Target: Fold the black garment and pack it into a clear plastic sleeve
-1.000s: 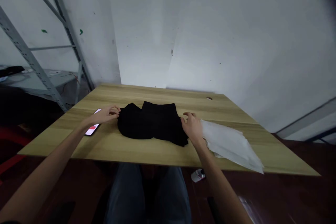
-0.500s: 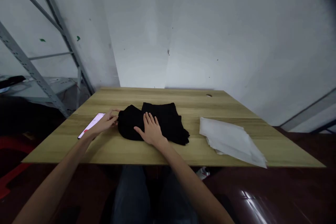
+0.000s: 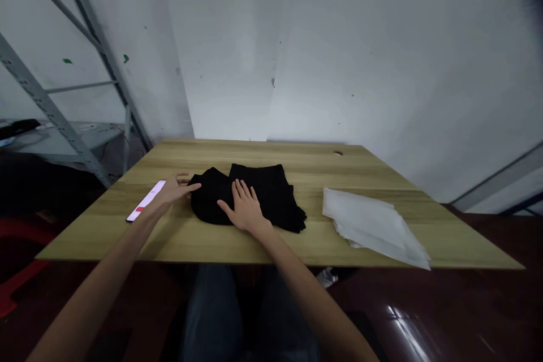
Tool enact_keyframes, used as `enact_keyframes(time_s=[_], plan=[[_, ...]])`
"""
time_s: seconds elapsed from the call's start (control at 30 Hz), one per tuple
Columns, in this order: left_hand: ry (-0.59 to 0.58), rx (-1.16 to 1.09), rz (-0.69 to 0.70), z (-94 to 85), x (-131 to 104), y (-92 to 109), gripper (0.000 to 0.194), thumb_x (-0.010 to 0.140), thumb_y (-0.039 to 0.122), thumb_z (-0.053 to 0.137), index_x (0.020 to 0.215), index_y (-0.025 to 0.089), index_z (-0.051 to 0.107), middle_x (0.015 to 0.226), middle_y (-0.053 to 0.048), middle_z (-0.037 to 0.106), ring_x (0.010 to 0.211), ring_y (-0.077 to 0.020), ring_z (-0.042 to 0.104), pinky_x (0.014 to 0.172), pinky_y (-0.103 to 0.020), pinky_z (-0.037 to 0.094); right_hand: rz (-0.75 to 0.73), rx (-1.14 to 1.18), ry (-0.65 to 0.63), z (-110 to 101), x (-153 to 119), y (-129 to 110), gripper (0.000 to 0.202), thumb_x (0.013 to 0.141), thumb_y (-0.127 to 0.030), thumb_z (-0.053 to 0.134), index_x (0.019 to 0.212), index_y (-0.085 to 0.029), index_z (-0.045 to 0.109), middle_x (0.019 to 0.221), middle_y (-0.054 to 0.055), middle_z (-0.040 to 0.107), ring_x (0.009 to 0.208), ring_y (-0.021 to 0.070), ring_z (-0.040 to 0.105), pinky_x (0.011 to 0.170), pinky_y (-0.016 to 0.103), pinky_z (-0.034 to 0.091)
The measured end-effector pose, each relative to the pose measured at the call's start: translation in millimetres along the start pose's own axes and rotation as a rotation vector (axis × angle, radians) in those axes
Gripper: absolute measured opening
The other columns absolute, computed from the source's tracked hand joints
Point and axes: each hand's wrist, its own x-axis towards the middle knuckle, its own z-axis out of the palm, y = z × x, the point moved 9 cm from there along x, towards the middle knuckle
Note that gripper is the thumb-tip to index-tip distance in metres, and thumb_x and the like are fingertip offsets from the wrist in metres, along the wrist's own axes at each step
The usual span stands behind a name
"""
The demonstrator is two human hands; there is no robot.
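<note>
A folded black garment point(image 3: 271, 189) lies on the wooden table point(image 3: 271, 249) in front of me; its exact kind is hard to make out. My right hand point(image 3: 246, 207) rests flat on its middle with the fingers stretched out and the thumb spread to the left. At the garment's left edge is my left hand point(image 3: 173, 188), fingers apart, the thumb reaching over the black cloth. Some of its lower fingers are hidden by the hand itself. Under my left wrist, partly covered, lies a phone point(image 3: 146, 202) with a lit screen.
A pile of whitish translucent bags or sheets point(image 3: 373, 223) lies on the right, one corner overhanging the front edge. A small hole point(image 3: 338, 153) pierces the tabletop near the wall. A grey metal rack point(image 3: 63, 124) and a red plastic seat point(image 3: 21, 277) stand left.
My left hand has turned and opened wider, its thumb now extended over the garment's left edge. My right hand and the garment stay in place.
</note>
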Motion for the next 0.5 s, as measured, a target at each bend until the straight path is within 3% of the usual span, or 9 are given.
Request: enact_keyframes(time_s=[0.2,0.37,0.5], plan=[[0.019,0.031,-0.056,4.6,16,-11,0.08,0.045,0.057,0.099,0.107,0.018,0.069,0.095,-0.011,0.079,0.087,-0.0278,0.075,0.058,-0.028,0.051,-0.004,0.002,0.023,1,-1,-1,0.093,0.107,-0.074,0.028,0.167,-0.004,0.033,0.174,0.02,0.028,0.165,0.0311,0.018,0.133,0.054,0.014],[0.081,0.113,0.071,11.4,26,-8,0.068,0.055,0.061,0.09,0.104,0.019,0.069,0.094,-0.009,0.077,0.087,-0.0284,0.074,0.062,-0.031,0.054,-0.007,-0.009,0.058,1,-4,-3,0.091,0.107,-0.074,0.028,0.168,-0.006,0.032,0.174,0.019,0.026,0.165,0.0307,0.017,0.133,0.053,0.014],[0.121,0.173,0.234,20.0,32,12,0.047,0.063,0.052,0.083,0.095,0.021,0.069,0.096,-0.009,0.077,0.1,-0.031,0.073,0.078,-0.036,0.057,-0.006,-0.008,0.074,-1,-5,-5,0.092,0.106,-0.073,0.029,0.167,-0.004,0.033,0.174,0.02,0.027,0.165,0.0313,0.018,0.133,0.052,0.013]])
